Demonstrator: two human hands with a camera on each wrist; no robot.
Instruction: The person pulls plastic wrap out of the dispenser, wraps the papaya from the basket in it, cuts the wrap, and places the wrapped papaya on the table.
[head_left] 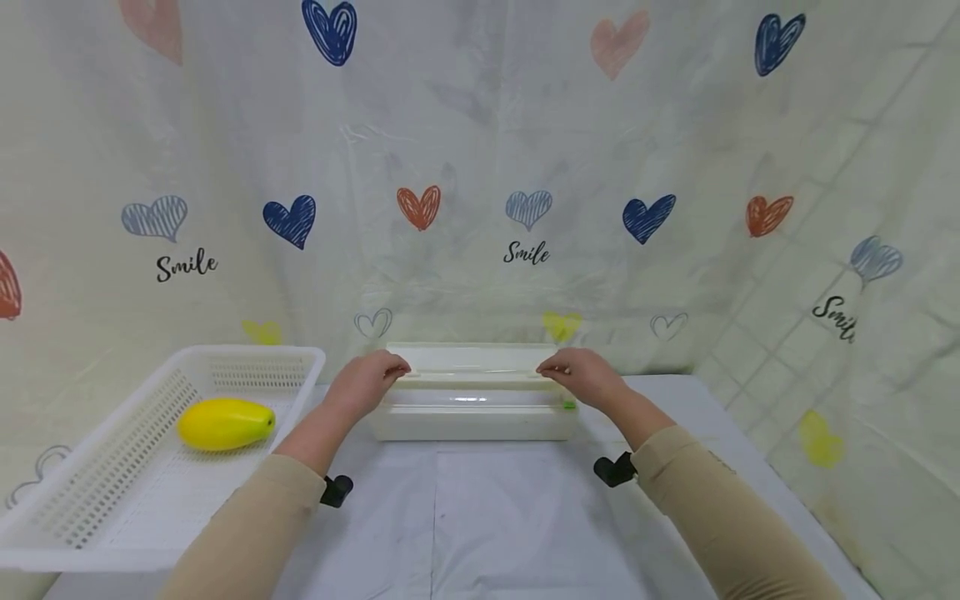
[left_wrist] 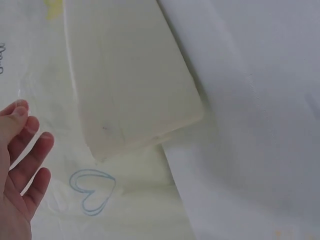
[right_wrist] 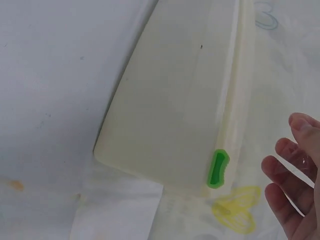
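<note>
A cream-white cling film dispenser [head_left: 472,425] stands at the back of the table with its lid [head_left: 435,357] raised. Inside it shows a pale roll [head_left: 471,399], and a green slider [right_wrist: 218,169] sits near its right end. My left hand [head_left: 367,382] pinches clear cling film between thumb and index finger at the dispenser's left side; in the left wrist view the other fingers [left_wrist: 37,160] are spread loosely. On the right side, my right hand [head_left: 587,377] pinches the film the same way, and the film glints over its fingertips [right_wrist: 299,161].
To the left, a white perforated plastic basket [head_left: 45,560] holds a yellow papaya-like fruit [head_left: 225,424]. A white cloth [head_left: 480,517] covers the table. Behind hangs a curtain [head_left: 465,108] printed with hearts and "Smile".
</note>
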